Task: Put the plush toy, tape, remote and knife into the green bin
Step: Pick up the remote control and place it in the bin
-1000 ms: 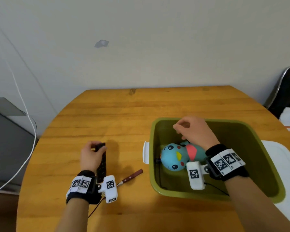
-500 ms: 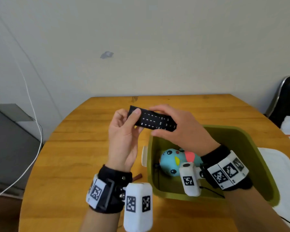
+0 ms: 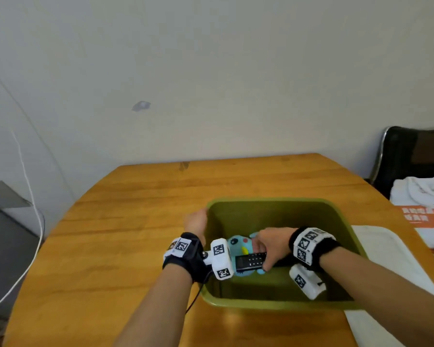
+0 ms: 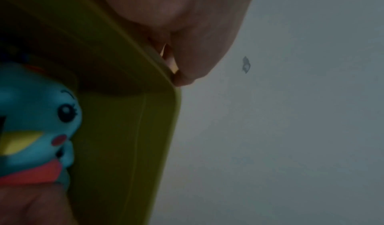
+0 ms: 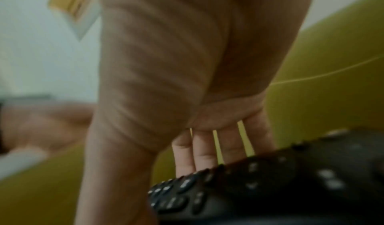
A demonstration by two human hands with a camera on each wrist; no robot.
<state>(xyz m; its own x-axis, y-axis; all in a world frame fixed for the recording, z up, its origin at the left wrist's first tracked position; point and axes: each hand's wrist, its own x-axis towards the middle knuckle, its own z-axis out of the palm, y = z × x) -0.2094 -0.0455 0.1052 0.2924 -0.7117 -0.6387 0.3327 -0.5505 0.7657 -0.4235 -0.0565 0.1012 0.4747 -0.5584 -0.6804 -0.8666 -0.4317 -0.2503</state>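
Black remote [image 3: 251, 262] held between thumb and fingers of the right hand [image 3: 273, 249] inside the green bin [image 3: 336, 216], just above the blue plush toy [image 3: 238, 246] lying within, bin's left rim gripped by the left hand [image 3: 196, 221], bin set on a wooden table [image 3: 135, 209]

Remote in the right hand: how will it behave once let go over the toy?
Remote looks like a rigid flat bar, so no flop. Right hand holds one end, so it probably tips down on release. Landing on the rounded plush toy, it likely slides off into the bin.
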